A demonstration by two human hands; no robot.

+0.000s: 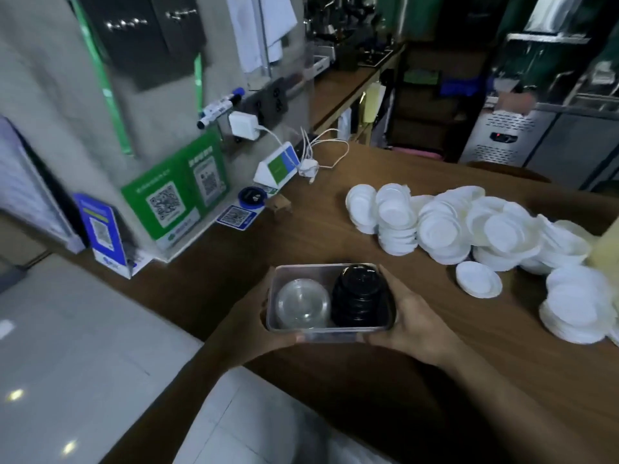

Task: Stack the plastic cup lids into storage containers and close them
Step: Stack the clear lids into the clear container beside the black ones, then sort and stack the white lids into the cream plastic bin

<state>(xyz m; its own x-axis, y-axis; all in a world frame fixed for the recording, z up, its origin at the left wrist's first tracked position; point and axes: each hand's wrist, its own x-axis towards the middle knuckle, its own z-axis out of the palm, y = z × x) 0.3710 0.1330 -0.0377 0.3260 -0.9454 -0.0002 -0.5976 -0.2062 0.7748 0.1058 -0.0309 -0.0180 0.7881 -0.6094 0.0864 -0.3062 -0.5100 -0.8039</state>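
A clear rectangular storage container (303, 270) is held above the front edge of the wooden counter (335, 236). My left hand (258, 316) grips its left end and my right hand (415, 316) grips its right end. Inside, a stack of clear lids (302, 304) lies on the left and a stack of black lids (360, 296) on the right. The container has no cover on it. A large heap of white cup lids (469, 226) lies on the counter to the right, partly in leaning stacks.
QR code signs (174, 199) lean on the wall at the left. A small white payment device (278, 167) with cables and a blue round coaster (252, 196) sit behind the container. Grey tiled floor lies below the counter's left edge.
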